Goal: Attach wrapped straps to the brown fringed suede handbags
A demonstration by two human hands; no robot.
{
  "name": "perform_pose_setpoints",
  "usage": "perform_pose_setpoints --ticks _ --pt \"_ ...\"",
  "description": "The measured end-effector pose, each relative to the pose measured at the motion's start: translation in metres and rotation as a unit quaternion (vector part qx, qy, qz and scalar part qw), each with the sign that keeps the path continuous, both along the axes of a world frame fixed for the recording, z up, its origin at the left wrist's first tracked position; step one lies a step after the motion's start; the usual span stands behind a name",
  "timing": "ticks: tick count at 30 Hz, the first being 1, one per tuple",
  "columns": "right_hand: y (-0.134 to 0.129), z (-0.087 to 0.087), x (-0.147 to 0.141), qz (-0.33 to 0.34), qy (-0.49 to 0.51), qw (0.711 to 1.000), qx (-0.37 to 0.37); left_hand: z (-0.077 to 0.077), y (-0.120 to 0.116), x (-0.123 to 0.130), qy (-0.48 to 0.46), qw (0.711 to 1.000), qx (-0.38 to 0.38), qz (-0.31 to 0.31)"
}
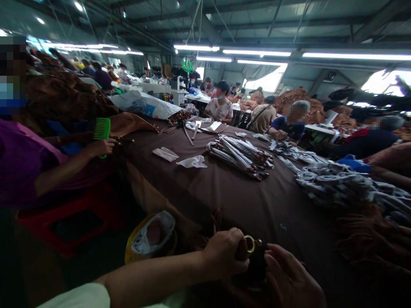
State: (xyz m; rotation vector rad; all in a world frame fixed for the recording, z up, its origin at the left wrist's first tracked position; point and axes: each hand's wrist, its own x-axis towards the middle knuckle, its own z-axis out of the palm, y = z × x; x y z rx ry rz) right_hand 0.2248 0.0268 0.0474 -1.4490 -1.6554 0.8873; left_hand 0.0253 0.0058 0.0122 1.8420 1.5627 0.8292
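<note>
Near the bottom centre, my left hand (226,252) is closed round a brown strap-like piece, with a gold metal ring (250,244) sticking out beside its fingers. Brown strands (217,217) show just behind that hand. Close to the ring on the right is my right hand (289,276), its fingers bent and near one another; whether they hold anything is hidden in the dark. The brown-covered table (221,196) lies beyond both hands.
White-wrapped straps (240,156) lie mid-table, with a grey-white pile (346,184) at right. A lined yellow bucket (130,246) stands left of my forearm. A person's hand (102,146) at left holds a green comb (102,129). A red stool (64,218) stands below.
</note>
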Motion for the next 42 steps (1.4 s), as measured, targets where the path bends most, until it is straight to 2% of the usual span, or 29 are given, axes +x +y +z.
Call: perform_pose_setpoints --ticks 3,6,10,14,16,19,21,23,26,29,31,33,36,39,42 --pt "0.007 -0.009 -0.016 -0.003 0.026 0.999 -0.037 0.002 -0.002 0.004 0.012 1.000 0.010 -0.020" --pt "0.008 -0.021 -0.016 -0.007 0.077 0.991 -0.112 0.006 -0.004 0.002 0.006 1.000 0.015 -0.023" --pt "0.006 -0.031 -0.016 0.018 0.186 0.961 -0.202 0.008 -0.006 -0.001 -0.104 0.993 -0.047 -0.024" --pt "0.006 -0.029 -0.018 0.051 0.230 0.936 -0.259 -0.003 -0.007 0.005 -0.224 0.967 -0.114 -0.035" --pt "0.007 -0.029 -0.019 0.035 0.239 0.932 -0.270 -0.009 -0.007 0.008 -0.262 0.956 -0.130 -0.025" --pt "0.006 -0.032 -0.019 -0.027 0.270 0.925 -0.267 -0.013 -0.005 0.010 -0.312 0.939 -0.143 -0.016" --pt "0.004 -0.037 -0.019 -0.060 0.282 0.921 -0.262 -0.012 -0.003 0.010 -0.341 0.929 -0.145 -0.018" --pt "0.002 -0.042 -0.020 -0.080 0.263 0.931 -0.239 -0.010 -0.001 0.010 -0.368 0.918 -0.146 -0.021" --pt "-0.001 -0.044 -0.021 -0.085 0.175 0.971 -0.135 -0.011 0.001 0.010 -0.412 0.891 -0.188 -0.032" --pt "-0.001 -0.041 -0.022 -0.042 0.078 0.996 -0.029 -0.014 0.002 0.010 -0.445 0.860 -0.246 -0.034" --pt "0.000 -0.040 -0.022 -0.029 0.050 0.998 -0.024 -0.016 0.003 0.011 -0.458 0.849 -0.263 -0.030" --pt "0.003 -0.041 -0.023 -0.032 0.043 0.997 -0.055 -0.019 0.003 0.011 -0.477 0.839 -0.262 -0.030" --pt "0.008 -0.046 -0.026 -0.024 0.013 0.997 -0.067 -0.024 0.003 0.011 -0.530 0.809 -0.252 -0.032" --pt "0.015 -0.050 -0.026 -0.008 -0.056 0.998 -0.020 -0.027 0.004 0.010 -0.564 0.787 -0.248 -0.027" --pt "0.023 -0.046 -0.018 0.014 -0.137 0.987 0.078 -0.027 0.004 0.007 -0.552 0.798 -0.241 -0.015"
